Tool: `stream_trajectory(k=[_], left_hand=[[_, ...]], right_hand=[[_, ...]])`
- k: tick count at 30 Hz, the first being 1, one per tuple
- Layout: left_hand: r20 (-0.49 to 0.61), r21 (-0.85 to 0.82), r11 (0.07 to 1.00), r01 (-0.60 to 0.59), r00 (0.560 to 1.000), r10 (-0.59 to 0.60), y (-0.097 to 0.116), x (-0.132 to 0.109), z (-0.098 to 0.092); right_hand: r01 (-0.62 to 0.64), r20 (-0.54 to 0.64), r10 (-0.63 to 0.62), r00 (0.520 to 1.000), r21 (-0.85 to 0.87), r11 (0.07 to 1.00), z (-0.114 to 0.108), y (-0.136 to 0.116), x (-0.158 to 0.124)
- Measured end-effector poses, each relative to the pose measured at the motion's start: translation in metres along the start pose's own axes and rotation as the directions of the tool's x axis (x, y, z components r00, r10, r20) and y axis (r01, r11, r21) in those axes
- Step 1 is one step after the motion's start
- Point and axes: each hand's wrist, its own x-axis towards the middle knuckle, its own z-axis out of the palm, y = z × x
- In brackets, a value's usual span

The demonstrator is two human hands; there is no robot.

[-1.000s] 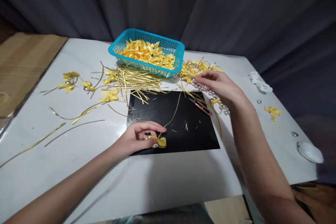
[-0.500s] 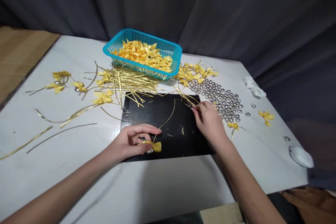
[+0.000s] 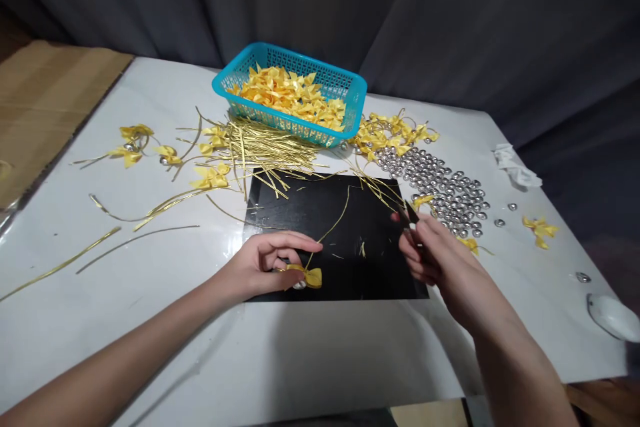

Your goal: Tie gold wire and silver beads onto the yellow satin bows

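Observation:
My left hand (image 3: 273,263) pinches a yellow ribbon bow (image 3: 313,277) with a silver bead at its underside, over the lower left of a black mat (image 3: 360,220). A thin gold cord (image 3: 340,220) rises from the bow and bends near the mat's top. My right hand (image 3: 440,253) is closed around small dark scissors or snips (image 3: 411,215), their blades apart and pointing up and away, at the mat's right edge. Their handles are mostly hidden by my fingers. Small gold clippings (image 3: 363,250) lie on the mat.
A blue basket (image 3: 356,103) of yellow bows stands at the back. Gold cords (image 3: 270,147) lie before it, silver beads (image 3: 450,193) to the right, and finished-looking bows (image 3: 390,130) behind the beads. A white rounded object (image 3: 613,317) sits at the far right.
My right hand has drawn back from the cord's upper end toward the right and turned, lifting the blades upward. My left hand keeps its pinch on the bow. The view has shifted slightly.

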Motion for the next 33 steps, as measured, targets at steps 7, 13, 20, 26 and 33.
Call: stream_trajectory(k=[7, 13, 20, 26, 33], left_hand=[[0.013, 0.039, 0.999, 0.012, 1.000, -0.013, 0.003, -0.001, 0.000], [0.033, 0.095, 0.995, 0.017, 0.999, -0.021, 0.002, 0.000, -0.002], [0.036, 0.100, 0.995, -0.014, 0.999, 0.011, 0.000, 0.000, -0.002], [0.036, 0.112, 0.994, -0.005, 0.999, 0.001, 0.002, -0.001, 0.000], [0.031, 0.130, 0.992, -0.004, 1.000, 0.000, 0.001, -0.001, 0.000]], right_hand=[[-0.072, 0.400, 0.176, 0.900, -0.260, 0.963, 0.019, 0.001, -0.022], [-0.076, 0.537, 0.204, 0.819, -0.251, 0.965, 0.041, 0.005, -0.013], [-0.067, 0.508, 0.185, 0.841, -0.242, 0.968, 0.050, 0.010, -0.008], [-0.015, 0.517, 0.109, 0.849, -0.182, 0.983, 0.052, 0.008, -0.009], [-0.069, 0.554, 0.120, 0.824, -0.113, 0.991, 0.060, 0.010, -0.004]])
